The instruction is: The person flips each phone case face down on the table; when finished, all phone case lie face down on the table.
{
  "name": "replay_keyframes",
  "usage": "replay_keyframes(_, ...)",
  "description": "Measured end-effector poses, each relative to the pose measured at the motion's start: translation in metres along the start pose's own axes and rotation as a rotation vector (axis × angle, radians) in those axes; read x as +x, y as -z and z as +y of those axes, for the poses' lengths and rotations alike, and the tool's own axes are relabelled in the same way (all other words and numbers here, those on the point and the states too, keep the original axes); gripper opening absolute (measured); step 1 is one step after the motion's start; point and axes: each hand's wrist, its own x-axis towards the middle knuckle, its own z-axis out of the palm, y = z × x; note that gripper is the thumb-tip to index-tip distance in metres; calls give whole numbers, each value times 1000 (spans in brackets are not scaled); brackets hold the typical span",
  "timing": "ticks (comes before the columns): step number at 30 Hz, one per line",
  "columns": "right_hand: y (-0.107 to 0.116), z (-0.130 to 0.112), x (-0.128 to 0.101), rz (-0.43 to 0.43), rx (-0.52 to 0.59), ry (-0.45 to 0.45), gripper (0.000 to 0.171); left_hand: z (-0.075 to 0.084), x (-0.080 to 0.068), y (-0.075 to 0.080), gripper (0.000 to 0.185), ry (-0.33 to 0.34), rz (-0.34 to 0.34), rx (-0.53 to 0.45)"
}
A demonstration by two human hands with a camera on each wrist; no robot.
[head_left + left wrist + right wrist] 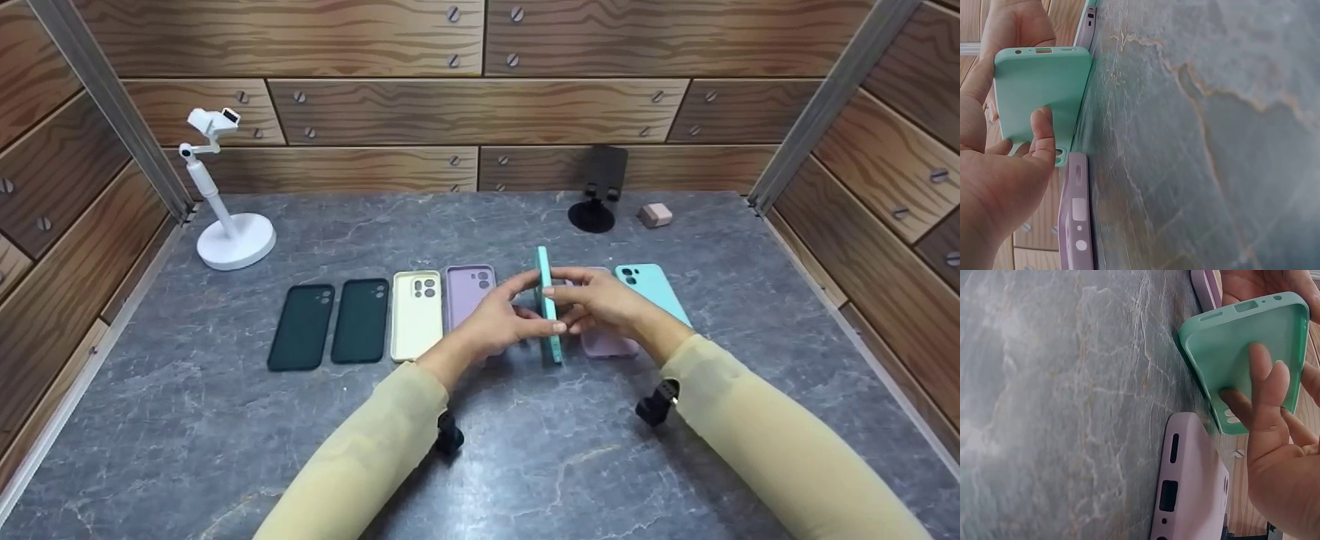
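Note:
Both hands hold a mint-green phone case (543, 259) on its long edge, seen edge-on in the head view. My left hand (491, 322) grips it from the left, its thumb lying on the smooth back (1039, 84) in the left wrist view. From the other side my right hand (606, 300) has its fingers against the hollow inside (1213, 354), as the right wrist view shows. A purple case (466, 289) lies left of it, partly covered by the left hand. Under the right hand is a lilac case (609, 346), with a turquoise case (658, 292) beyond.
Left of the hands, a cream case (417, 326) and two dark green cases (360, 321) continue the row. A white stand (236, 240) is at the back left. A black phone stand (592, 216) and a small pinkish block (655, 215) stand at the back right. Wood-patterned panels enclose the table.

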Motion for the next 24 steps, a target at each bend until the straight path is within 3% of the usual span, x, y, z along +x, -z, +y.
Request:
replay_keyframes(17,2,-3,-10,50,69,16,59,-2,5,-7,87,-7,-11,19)
replay_keyframes(24,6,-6,-16,60,108,39,58,-2,7,-10,81,-8,16,37)
